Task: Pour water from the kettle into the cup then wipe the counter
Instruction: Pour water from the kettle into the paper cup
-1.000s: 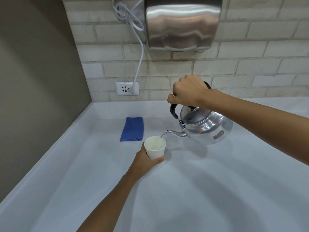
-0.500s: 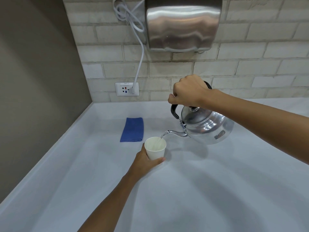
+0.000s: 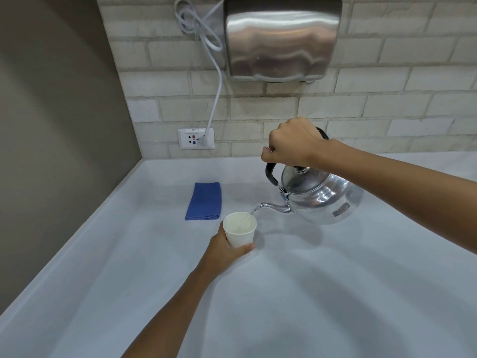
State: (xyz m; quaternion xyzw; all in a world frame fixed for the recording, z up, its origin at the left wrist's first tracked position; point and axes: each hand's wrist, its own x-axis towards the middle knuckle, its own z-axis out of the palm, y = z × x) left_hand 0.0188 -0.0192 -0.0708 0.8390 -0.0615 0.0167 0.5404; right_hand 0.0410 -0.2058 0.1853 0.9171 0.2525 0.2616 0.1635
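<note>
A shiny metal kettle hangs tilted above the white counter, its thin spout pointing left and down over a white paper cup. Water runs from the spout tip into the cup. My right hand is closed around the kettle's black handle from above. My left hand wraps the cup's lower part from the left and steadies it on the counter. A folded blue cloth lies flat on the counter just behind and left of the cup.
A brown side wall bounds the counter on the left. On the brick back wall hang a steel hand dryer and a socket with the dryer's white cord plugged in.
Almost nothing has moved. The kettle stays tilted with water still running into the cup, and both hands keep their hold.
</note>
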